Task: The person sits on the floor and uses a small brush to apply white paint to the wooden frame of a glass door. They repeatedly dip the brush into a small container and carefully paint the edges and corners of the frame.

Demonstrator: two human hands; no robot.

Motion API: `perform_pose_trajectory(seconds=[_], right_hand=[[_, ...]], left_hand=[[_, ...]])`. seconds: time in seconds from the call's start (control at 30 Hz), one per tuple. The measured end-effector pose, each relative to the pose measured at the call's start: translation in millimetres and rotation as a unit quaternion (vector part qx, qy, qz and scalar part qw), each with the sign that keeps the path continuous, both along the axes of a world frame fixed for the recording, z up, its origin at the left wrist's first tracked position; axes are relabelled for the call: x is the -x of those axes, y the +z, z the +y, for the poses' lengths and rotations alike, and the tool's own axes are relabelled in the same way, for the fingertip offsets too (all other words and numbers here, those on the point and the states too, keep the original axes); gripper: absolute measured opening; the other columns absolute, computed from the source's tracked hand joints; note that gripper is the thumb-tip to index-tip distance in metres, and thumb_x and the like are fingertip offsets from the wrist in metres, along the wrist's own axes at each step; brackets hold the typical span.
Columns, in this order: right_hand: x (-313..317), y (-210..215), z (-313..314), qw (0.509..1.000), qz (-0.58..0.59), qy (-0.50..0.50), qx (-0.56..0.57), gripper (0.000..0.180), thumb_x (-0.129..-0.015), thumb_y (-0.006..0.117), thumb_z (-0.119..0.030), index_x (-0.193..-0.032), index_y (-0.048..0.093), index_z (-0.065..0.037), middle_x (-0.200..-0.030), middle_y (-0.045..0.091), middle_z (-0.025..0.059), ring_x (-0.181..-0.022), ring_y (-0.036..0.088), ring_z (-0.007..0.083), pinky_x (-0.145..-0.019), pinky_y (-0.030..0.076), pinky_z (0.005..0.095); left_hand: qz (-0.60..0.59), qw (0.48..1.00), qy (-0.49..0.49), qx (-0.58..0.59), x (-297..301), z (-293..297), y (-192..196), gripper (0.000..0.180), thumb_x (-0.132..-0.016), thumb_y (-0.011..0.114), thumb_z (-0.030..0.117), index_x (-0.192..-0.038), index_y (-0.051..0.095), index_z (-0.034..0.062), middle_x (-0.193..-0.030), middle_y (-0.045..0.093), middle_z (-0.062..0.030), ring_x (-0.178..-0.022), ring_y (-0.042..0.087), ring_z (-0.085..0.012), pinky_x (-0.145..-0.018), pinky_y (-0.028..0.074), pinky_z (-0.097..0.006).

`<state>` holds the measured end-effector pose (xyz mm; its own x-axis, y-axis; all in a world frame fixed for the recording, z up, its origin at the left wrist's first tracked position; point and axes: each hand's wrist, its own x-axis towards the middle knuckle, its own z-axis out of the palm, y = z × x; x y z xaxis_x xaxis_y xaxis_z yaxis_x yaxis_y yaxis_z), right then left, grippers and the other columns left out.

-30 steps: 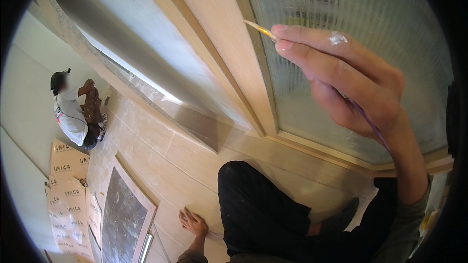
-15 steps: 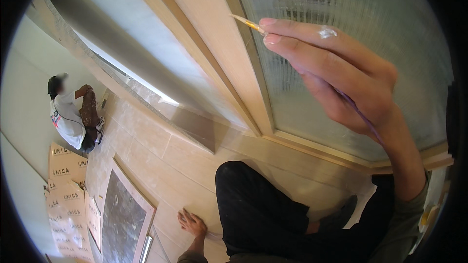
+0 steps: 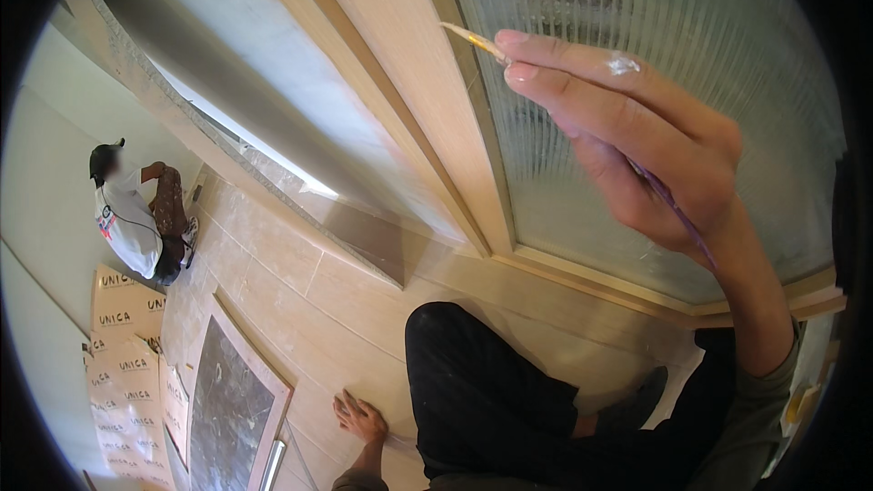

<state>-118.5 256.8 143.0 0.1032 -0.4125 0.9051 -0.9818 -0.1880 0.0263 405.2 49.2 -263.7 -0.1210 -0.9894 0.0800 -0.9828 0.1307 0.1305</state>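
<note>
A thin paintbrush [image 3: 476,42] with pale, pointed bristles and a dark purple handle is pinched in the fingers of my right hand [image 3: 650,132]. Its tip lies over the edge of the light wooden door frame [image 3: 391,32], beside a ribbed glass panel [image 3: 564,191]; whether it touches the wood I cannot tell. White paint or filler is smeared on one finger of that hand. Down on the tiled floor [image 3: 364,309], at the lower left of my bent knee, my left hand [image 3: 361,418] rests palm down with its fingers spread, holding nothing.
A person [image 3: 136,214] in a white shirt crouches by the far left wall. Printed brown cardboard [image 3: 127,382] lies at the lower left, with a dark pane in a pale frame [image 3: 238,405] near my left hand. A panel edge [image 3: 273,186] slants across the upper left.
My right hand and the brush have shifted slightly to the right, the tip also a little up. My left hand stays on the floor.
</note>
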Motion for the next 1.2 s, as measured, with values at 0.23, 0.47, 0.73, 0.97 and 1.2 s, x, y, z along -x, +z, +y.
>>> perform_pose_trajectory(seconds=[0.23, 0.47, 0.73, 0.97, 1.2], right_hand=[[0.1, -5.1, 8.7, 0.999, -0.005, 0.000, -0.047, 0.037, -0.068, 0.059, 0.019, -0.102, 0.071, 0.006, -0.106, 0.072, 0.0217, -0.082, 0.073, 0.0223, -0.064, 0.058, 0.0251], [2.0, -9.2, 6.3, 0.999, 0.004, 0.011, -0.038, 0.038, -0.063, 0.059, 0.017, -0.097, 0.071, 0.006, -0.100, 0.073, 0.0201, -0.072, 0.072, 0.0203, -0.056, 0.056, 0.0243], [0.5, -11.2, 11.1, 0.996, 0.003, 0.006, -0.086, 0.037, -0.063, 0.059, 0.017, -0.096, 0.071, 0.006, -0.098, 0.073, 0.0199, -0.075, 0.073, 0.0225, -0.060, 0.058, 0.0251], [2.3, -12.9, 8.5, 0.998, 0.016, 0.022, -0.058, 0.036, -0.062, 0.060, 0.017, -0.094, 0.071, 0.006, -0.097, 0.073, 0.0206, -0.073, 0.073, 0.0214, -0.057, 0.057, 0.0243], [4.4, -13.2, 9.5, 0.997, 0.016, 0.021, -0.067, 0.035, -0.062, 0.061, 0.017, -0.093, 0.071, 0.007, -0.097, 0.073, 0.0212, -0.071, 0.073, 0.0215, -0.055, 0.056, 0.0244]], left_hand=[[-0.002, 1.000, 0.007, -0.008, 6.2, 0.3, -0.8, 0.053, -0.100, 0.041, 0.038, -0.149, 0.042, 0.0181, -0.155, 0.032, -0.0168, -0.145, 0.027, -0.0341, -0.112, 0.021, -0.058], [0.001, 1.000, 0.006, -0.006, 2.2, 0.2, -0.1, 0.053, -0.100, 0.041, 0.037, -0.150, 0.042, 0.0198, -0.155, 0.032, -0.0154, -0.145, 0.026, -0.0342, -0.112, 0.021, -0.059], [0.004, 1.000, 0.004, -0.006, 3.7, 0.5, 2.0, 0.053, -0.100, 0.042, 0.035, -0.150, 0.041, 0.0192, -0.156, 0.031, -0.0153, -0.145, 0.026, -0.0335, -0.112, 0.021, -0.058], [-0.003, 1.000, 0.001, -0.003, 5.0, -0.2, -1.3, 0.053, -0.100, 0.041, 0.035, -0.150, 0.041, 0.0192, -0.155, 0.032, -0.0156, -0.145, 0.027, -0.0340, -0.112, 0.022, -0.057], [-0.001, 1.000, 0.000, 0.000, -3.4, -4.1, -9.7, 0.052, -0.101, 0.040, 0.036, -0.151, 0.038, 0.0237, -0.157, 0.030, -0.0119, -0.146, 0.025, -0.0328, -0.112, 0.019, -0.063]])
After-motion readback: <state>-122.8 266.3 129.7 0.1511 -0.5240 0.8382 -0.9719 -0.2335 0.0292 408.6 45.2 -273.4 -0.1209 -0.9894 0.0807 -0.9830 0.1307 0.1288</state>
